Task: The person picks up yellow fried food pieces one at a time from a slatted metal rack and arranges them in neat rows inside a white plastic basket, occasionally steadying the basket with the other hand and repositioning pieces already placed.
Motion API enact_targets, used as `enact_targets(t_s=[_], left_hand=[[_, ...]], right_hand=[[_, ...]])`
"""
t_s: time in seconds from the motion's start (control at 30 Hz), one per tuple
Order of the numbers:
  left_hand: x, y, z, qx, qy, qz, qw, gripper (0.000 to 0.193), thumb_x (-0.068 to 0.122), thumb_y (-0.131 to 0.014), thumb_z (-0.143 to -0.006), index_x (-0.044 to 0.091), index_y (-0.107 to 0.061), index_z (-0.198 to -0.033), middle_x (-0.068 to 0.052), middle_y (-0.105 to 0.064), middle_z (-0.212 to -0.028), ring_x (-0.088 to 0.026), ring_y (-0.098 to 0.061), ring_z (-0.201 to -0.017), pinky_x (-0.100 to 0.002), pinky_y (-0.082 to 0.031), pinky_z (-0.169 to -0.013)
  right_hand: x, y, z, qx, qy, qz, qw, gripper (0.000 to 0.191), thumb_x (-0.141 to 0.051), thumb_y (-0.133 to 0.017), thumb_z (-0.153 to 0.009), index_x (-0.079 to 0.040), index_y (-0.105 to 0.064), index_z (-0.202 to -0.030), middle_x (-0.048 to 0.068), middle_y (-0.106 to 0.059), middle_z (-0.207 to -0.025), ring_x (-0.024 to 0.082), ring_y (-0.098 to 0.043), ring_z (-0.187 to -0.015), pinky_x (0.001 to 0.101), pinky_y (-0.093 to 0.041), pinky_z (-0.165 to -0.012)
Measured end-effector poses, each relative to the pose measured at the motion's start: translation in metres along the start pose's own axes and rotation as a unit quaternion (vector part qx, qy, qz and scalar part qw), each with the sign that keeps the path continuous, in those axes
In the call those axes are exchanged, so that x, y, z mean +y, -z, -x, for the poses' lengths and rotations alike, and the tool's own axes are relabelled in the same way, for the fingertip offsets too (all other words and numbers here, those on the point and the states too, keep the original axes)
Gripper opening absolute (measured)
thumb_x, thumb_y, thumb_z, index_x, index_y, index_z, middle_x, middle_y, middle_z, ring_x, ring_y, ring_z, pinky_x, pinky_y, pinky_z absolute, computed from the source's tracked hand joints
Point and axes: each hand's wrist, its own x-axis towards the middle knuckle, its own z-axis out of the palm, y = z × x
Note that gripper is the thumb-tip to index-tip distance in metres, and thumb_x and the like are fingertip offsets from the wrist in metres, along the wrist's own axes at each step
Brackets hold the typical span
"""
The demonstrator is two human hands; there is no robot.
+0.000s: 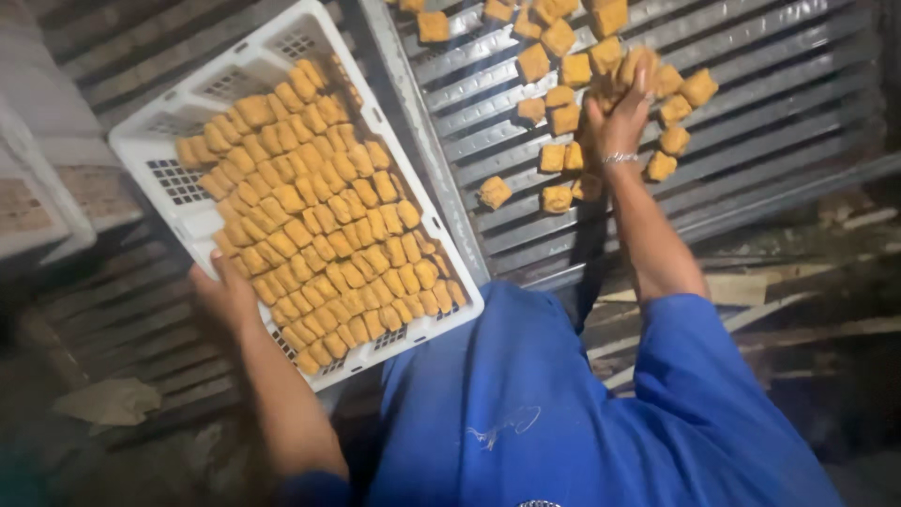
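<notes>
Far left, a stack of pale trays (38,202) sits at the edge. Next to it the left hand (225,296) grips the near long edge of a white plastic crate (155,141), fingers closed over the rim. The crate lies tilted, its long axis running from upper left down to lower right, packed with rows of golden fried cubes (314,216). Further right, loose cubes (563,94) lie scattered on a slatted metal rack (770,103). The right hand (619,117) reaches up among them, fingers curled around a few pieces. A thin bracelet (619,159) circles that wrist, above a blue sleeve (694,357).
</notes>
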Motion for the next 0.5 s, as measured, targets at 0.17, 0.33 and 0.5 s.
enact_targets(t_s=[0.17, 0.33, 0.5], left_hand=[[-0.017, -0.003, -0.008, 0.01, -0.057, 0.004, 0.998, 0.051, 0.036, -0.056, -0.107, -0.006, -0.056, -0.135, -0.031, -0.064, -0.127, -0.047, -0.061, -0.117, -0.051, -0.046, -0.1], [-0.034, -0.016, -0.01, -0.003, 0.013, 0.149, 0.989, 0.048, 0.035, -0.058, -0.101, -0.003, -0.057, -0.131, -0.025, -0.069, -0.118, -0.037, -0.069, -0.108, -0.044, -0.053, -0.094], [-0.038, -0.015, -0.005, 0.015, 0.033, 0.16, 0.987, 0.042, 0.031, -0.06, -0.102, -0.001, -0.058, -0.129, -0.022, -0.069, -0.116, -0.034, -0.067, -0.108, -0.043, -0.052, -0.095]], right_hand=[[-0.022, -0.009, 0.004, -0.078, -0.119, -0.096, 0.985, 0.093, -0.006, -0.082, -0.088, -0.004, -0.027, -0.163, 0.028, -0.045, -0.139, 0.044, -0.052, -0.124, 0.0527, -0.051, -0.105], [-0.032, -0.009, -0.016, -0.049, -0.318, -0.261, 0.91, 0.072, -0.027, -0.071, -0.096, -0.004, -0.036, -0.155, 0.021, -0.051, -0.147, 0.031, -0.057, -0.126, 0.0445, -0.053, -0.102], [-0.042, -0.01, -0.032, -0.083, -0.054, -0.008, 0.995, 0.103, 0.003, -0.077, -0.078, -0.006, -0.016, -0.161, 0.026, -0.044, -0.147, 0.031, -0.059, -0.125, 0.0396, -0.059, -0.1]])
